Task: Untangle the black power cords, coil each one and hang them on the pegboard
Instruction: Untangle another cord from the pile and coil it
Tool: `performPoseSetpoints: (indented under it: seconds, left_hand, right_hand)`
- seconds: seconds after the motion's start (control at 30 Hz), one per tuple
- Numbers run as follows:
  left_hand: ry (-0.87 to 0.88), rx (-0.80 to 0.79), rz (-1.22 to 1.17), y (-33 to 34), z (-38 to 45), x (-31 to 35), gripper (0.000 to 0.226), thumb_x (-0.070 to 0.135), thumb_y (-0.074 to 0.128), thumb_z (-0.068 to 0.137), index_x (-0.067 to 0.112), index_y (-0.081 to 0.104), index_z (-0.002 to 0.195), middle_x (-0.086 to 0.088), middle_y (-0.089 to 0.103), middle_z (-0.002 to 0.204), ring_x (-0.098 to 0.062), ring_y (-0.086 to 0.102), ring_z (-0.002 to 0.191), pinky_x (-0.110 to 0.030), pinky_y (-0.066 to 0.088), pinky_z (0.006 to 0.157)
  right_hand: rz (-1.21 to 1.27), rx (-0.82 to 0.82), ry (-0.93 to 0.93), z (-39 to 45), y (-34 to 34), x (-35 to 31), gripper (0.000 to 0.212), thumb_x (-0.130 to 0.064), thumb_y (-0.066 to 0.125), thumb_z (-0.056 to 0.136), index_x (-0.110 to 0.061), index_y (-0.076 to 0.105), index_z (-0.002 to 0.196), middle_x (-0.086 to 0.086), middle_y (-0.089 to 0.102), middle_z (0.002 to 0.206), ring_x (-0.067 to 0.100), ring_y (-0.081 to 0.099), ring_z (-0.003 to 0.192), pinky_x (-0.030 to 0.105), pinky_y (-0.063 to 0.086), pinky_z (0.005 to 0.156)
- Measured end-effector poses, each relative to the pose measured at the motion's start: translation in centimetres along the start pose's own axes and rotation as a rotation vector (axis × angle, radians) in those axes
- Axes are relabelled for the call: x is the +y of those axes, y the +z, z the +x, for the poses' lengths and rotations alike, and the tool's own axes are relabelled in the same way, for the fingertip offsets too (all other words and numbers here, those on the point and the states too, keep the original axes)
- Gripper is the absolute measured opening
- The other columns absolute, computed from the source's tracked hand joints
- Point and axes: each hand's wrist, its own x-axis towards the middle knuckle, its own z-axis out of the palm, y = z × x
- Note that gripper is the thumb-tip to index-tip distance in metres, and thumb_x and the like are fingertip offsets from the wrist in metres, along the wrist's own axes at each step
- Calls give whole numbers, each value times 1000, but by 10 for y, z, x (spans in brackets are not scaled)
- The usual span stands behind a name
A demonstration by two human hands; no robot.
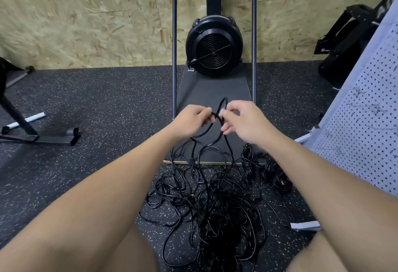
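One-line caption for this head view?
Both hands, left hand and right hand, pinch a black cord lifted from the tangled pile beside the pegboard.

The speckled black rubber floor [97, 90] carries a tangled cord pile [215, 202], two coiled cords [267, 170] and a fan machine's base plate [213, 90].

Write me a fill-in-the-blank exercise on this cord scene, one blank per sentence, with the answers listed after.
1. Both hands, the left hand and the right hand, hold a raised loop of black ____.
2. The tangled pile of cords lies on the ____.
3. The white pegboard stands on the person's ____ side.
4. Coiled cord bundles lie between the pile and the ____.

Answers: cord; floor; right; pegboard
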Motion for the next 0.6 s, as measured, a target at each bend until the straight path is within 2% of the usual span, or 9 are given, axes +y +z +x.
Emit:
performPoseSetpoints:
  seconds: [0.07, 0.13, 0.2, 0.27, 0.33, 0.4, 0.43, 0.5, 0.6]
  left_hand:
    - [39, 23, 115, -1, 12, -16, 42, 33, 54, 115, 14, 79, 89, 9, 70, 76, -9, 57, 69, -31, 45, 72]
    - [18, 58, 175, -4, 25, -34, 30, 31, 57, 114, 21, 78, 95, 6, 75, 92, -9, 63, 80, -33, 49, 79]
    - [-10, 91, 268, -8, 31, -45, 19, 35, 60, 110, 33, 78, 116, 4, 74, 120, -14, 69, 108, -37, 53, 98]
    - [13, 106, 293, -9, 29, -45, 32, 40, 57, 108, 33, 74, 134, -1, 69, 138, -20, 63, 129, -42, 48, 115]
    - [42, 50, 118, -6, 16, -31, 34, 36, 54, 114, 19, 76, 133, -2, 76, 131, -12, 68, 122, -38, 50, 111]
    - [-55, -126, -131, 3, -2, -11, 46, 46, 45, 117, 16, 78, 128, 1, 82, 119, -7, 74, 112, -34, 53, 103]
    - [-110, -216, -210, 7, -9, -5, 54, 54, 40, 116, 17, 77, 128, 2, 82, 118, -7, 75, 114, -34, 52, 107]
    - [-152, -285, -294, 14, -16, -4, 59, 59, 40, 115, 16, 78, 126, 4, 82, 121, -10, 73, 122, -39, 47, 116]
    - [-70, -232, -299, 15, -19, -4, 30, 37, 60, 112, 14, 80, 110, 0, 82, 120, -13, 73, 119, -40, 47, 116]
  right_hand:
    - [103, 30, 35, 7, -3, 5, 23, -18, 62, 110, -1, 73, 100, 20, 78, 85, 28, 82, 75, 49, 69, 80]
    - [177, 57, 60, 12, -4, 7, 24, -13, 59, 111, 6, 71, 103, 28, 74, 94, 28, 82, 77, 44, 70, 76]
    - [262, 111, 83, 16, -6, 8, 25, -12, 57, 112, 8, 70, 105, 28, 74, 96, 28, 83, 81, 41, 70, 78]
    - [379, 171, 112, 23, -10, 10, 25, -11, 58, 112, 9, 70, 104, 23, 74, 89, 31, 83, 86, 44, 69, 84]
    - [508, 208, 148, 31, -10, 11, 22, -8, 58, 111, 9, 70, 105, 18, 69, 90, 33, 83, 92, 45, 68, 90]
    - [650, 217, 180, 36, -8, 11, 19, -5, 58, 111, 10, 69, 106, 20, 63, 95, 34, 83, 96, 45, 67, 93]
    - [713, 219, 187, 38, -7, 10, 18, -5, 58, 111, 10, 68, 107, 21, 61, 98, 34, 82, 97, 45, 66, 94]
    - [810, 235, 195, 41, -5, 6, 16, -4, 58, 111, 10, 66, 109, 22, 60, 100, 35, 82, 99, 44, 66, 94]
    - [927, 277, 204, 42, -5, 1, 14, -2, 59, 111, 10, 65, 110, 22, 60, 100, 35, 82, 99, 43, 67, 92]
